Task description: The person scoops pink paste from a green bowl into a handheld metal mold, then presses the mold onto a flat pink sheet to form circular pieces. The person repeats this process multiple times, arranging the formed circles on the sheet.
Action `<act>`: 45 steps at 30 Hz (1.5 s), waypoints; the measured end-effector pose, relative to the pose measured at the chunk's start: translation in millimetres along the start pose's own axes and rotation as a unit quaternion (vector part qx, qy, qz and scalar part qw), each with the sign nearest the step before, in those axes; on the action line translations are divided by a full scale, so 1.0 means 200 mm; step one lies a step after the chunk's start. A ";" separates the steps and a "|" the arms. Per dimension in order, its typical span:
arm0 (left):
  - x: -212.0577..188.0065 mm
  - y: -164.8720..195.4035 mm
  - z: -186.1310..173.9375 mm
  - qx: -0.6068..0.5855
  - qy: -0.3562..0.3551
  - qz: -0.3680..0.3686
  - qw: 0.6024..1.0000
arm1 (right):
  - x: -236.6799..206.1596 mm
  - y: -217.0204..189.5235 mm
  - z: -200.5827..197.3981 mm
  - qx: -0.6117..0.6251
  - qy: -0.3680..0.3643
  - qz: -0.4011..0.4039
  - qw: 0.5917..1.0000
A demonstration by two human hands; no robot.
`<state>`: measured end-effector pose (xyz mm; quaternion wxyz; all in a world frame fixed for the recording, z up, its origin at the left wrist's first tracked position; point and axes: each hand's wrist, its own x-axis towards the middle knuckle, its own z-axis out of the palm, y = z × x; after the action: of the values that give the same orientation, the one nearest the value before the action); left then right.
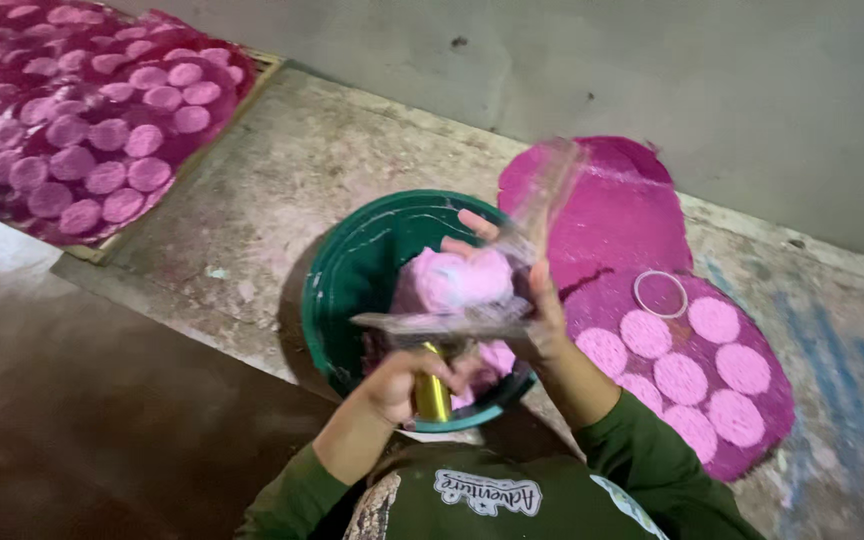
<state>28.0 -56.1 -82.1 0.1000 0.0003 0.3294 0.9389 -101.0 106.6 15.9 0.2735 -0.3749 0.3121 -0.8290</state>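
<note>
My left hand (399, 385) is closed around a short gold-coloured cylinder (432, 397) over the near rim of a green round basin (342, 280). My right hand (540, 305) grips a clear plastic sheet or bag (542, 195) that wraps a lump of pale pink dough (457, 280) above the basin. The plastic stretches up and to the right, blurred. More pink dough (497, 357) lies in the basin under my hands.
To the right, a dark pink mat (612, 215) on the concrete floor carries several pale pink round discs (680, 378) and a thin clear ring (660, 293). At top left, a framed tray (102, 120) is packed with several pink discs. A grey wall runs behind.
</note>
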 end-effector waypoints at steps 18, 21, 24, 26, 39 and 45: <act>0.12 -0.33 0.84 0.464 -0.071 -0.154 0.869 | -0.84 -0.80 0.08 -0.639 -0.135 -0.154 0.741; 0.36 -0.47 0.76 0.541 -0.136 -0.109 0.823 | -0.98 -0.96 -0.06 -0.543 -0.056 -0.034 0.837; 0.55 -0.58 0.71 0.594 -0.192 -0.056 0.779 | -1.15 -1.16 -0.30 -0.303 -0.042 0.305 0.902; 0.68 -0.64 0.72 0.596 -0.238 -0.019 0.767 | -1.33 -1.19 -0.42 -0.217 -0.021 0.418 0.882; 1.43 -0.74 0.56 0.539 0.248 -0.040 0.804 | -2.17 -1.12 -0.49 -0.222 0.345 0.141 0.901; 1.20 -1.01 0.50 0.361 0.358 -0.037 0.861 | -2.20 -1.04 -0.47 -0.163 0.461 0.125 0.863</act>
<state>-163.4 204.9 -144.1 0.0028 -0.3116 0.6580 0.6855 28.9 575.5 -80.9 0.1347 0.0533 0.5776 -0.8034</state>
